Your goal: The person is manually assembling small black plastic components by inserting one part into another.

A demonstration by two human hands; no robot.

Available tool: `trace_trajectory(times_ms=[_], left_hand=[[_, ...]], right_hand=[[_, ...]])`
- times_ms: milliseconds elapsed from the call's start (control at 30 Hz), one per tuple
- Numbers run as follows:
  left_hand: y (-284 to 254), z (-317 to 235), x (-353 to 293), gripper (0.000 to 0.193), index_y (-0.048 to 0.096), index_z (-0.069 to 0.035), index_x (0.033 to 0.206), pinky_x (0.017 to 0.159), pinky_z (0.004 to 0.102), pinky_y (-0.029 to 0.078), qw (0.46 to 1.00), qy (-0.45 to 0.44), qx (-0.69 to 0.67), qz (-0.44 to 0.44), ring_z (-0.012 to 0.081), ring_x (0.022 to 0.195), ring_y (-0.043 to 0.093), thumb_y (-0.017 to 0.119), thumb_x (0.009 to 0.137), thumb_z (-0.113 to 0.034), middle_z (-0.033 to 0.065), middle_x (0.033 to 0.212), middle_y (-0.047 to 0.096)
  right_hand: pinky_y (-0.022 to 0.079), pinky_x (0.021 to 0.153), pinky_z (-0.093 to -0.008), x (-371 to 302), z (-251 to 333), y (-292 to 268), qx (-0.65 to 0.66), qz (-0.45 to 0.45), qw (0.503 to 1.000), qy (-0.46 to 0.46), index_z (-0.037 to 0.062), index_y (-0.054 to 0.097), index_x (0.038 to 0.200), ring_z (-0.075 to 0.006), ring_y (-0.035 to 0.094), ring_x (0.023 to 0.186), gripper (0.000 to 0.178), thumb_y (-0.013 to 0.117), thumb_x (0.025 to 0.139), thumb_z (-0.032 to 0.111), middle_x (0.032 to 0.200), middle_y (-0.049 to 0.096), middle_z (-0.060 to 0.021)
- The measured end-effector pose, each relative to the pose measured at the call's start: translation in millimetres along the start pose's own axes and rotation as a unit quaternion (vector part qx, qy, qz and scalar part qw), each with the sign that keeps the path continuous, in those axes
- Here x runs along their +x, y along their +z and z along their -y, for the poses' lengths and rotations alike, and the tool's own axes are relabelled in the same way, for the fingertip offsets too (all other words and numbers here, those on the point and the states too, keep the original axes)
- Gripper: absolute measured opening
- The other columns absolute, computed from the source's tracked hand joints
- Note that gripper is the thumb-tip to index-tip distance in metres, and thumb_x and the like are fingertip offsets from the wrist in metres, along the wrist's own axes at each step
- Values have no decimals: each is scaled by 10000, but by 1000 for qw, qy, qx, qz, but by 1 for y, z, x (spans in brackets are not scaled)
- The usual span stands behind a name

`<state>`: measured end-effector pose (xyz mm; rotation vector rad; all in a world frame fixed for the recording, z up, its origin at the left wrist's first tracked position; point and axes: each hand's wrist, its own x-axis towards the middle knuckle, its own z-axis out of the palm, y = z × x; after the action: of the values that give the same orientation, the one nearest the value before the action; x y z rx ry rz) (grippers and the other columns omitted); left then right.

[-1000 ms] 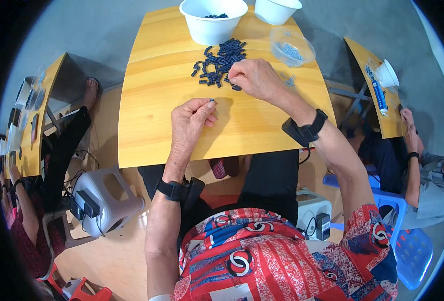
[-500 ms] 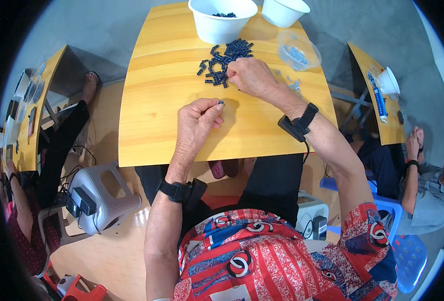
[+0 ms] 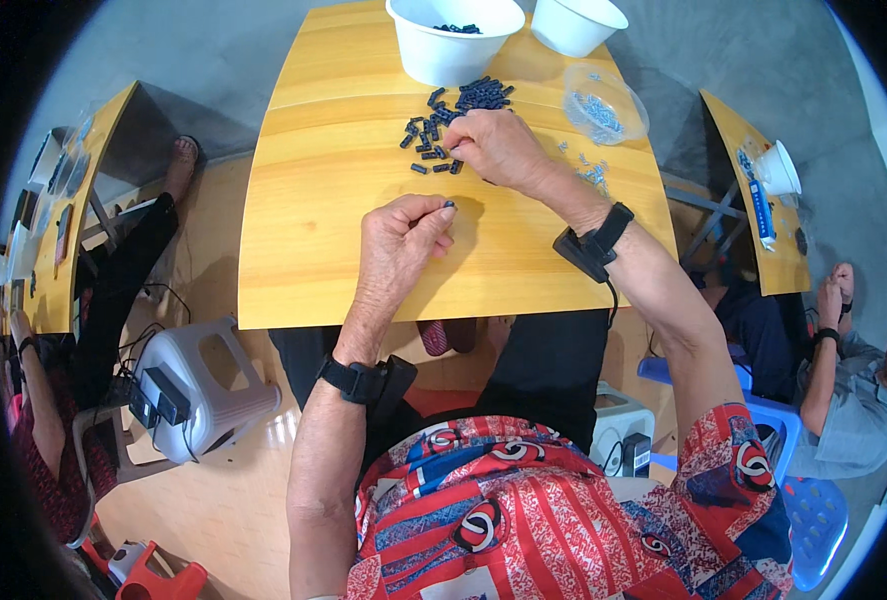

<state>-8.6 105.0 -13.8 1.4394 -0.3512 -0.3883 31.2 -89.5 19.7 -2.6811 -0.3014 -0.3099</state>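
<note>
My left hand (image 3: 403, 235) is closed in a pinch above the near part of the wooden table (image 3: 313, 220). The tip of a small dark plastic piece (image 3: 449, 205) pokes out between its thumb and forefinger. My right hand (image 3: 498, 150) is at the near right edge of a pile of small black plastic pieces (image 3: 483, 95), its fingertips pinched together. What those fingers hold, if anything, is too small and hidden to make out. Several loose black pieces (image 3: 423, 150) lie scattered left of this hand.
A white bowl (image 3: 448, 55) with black pieces in it stands at the back, another white bowl (image 3: 575, 25) beside it. A clear tub (image 3: 603, 105) of small metal parts sits at the right, with loose metal parts (image 3: 593, 175) nearby. Co-workers sit at tables on both sides.
My right hand has shifted slightly at the edge of the pile, and a few black pieces there lie differently. My left hand keeps its pinch on the small dark piece.
</note>
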Motion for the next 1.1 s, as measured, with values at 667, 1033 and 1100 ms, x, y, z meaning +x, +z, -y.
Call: trace_trajectory(times_ms=[667,1033,1100], left_hand=[[0,-4,1,137,667,46,913,548,219,503,1000,-9,-14,-3,93,604,598,626,858,-73,55,738,648],[-1,-1,-3,159,671,47,912,537,210,492,1000,-3,-17,1,86,600,595,648,849,-97,53,729,651],[0,-1,-4,158,672,47,911,538,211,491,1000,-2,-20,1,85,599,594,649,849,-97,52,725,651]], right_hand=[[369,457,-175,-38,19,-40,504,68,835,211,-6,663,980,-30,484,533,162,597,868,90,813,666,-64],[416,461,-173,-64,49,-38,424,20,890,166,4,665,933,-44,539,541,145,561,888,95,792,672,-27],[432,458,-179,-68,50,-36,356,8,915,191,3,647,927,-57,575,555,145,537,897,92,791,664,-28]])
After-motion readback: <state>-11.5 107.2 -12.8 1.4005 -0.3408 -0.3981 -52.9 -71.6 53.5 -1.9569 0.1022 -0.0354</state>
